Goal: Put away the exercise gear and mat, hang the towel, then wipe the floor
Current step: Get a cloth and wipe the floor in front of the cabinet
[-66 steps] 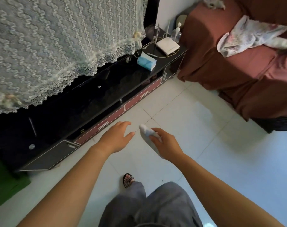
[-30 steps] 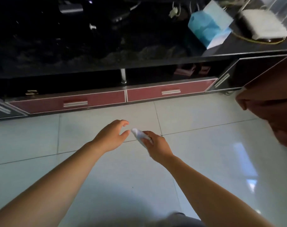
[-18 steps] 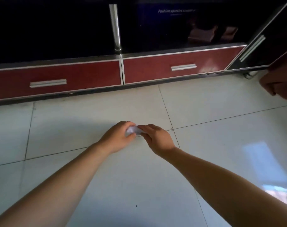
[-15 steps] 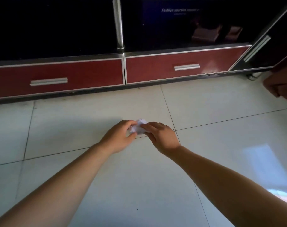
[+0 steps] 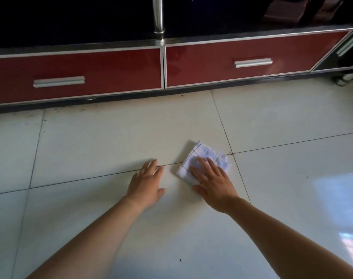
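Note:
A small white cloth [image 5: 207, 155] with thin dark lines lies spread on the pale tiled floor [image 5: 111, 141]. My right hand [image 5: 211, 179] lies flat on the near half of the cloth, fingers apart, pressing it down. My left hand [image 5: 146, 183] rests palm down on the bare tile just left of the cloth, a short gap away, holding nothing.
A low black cabinet with two red drawers [image 5: 77, 75] [image 5: 242, 59] and silver handles runs along the far side of the floor. A chrome post [image 5: 158, 15] stands between them. Small dark specks dot the tiles. A bright window reflection [image 5: 337, 190] lies at right.
The cloth was held crumpled between both hands just above the floor. Now it lies spread on the tile under my right palm, and my left hand has let go and rests beside it.

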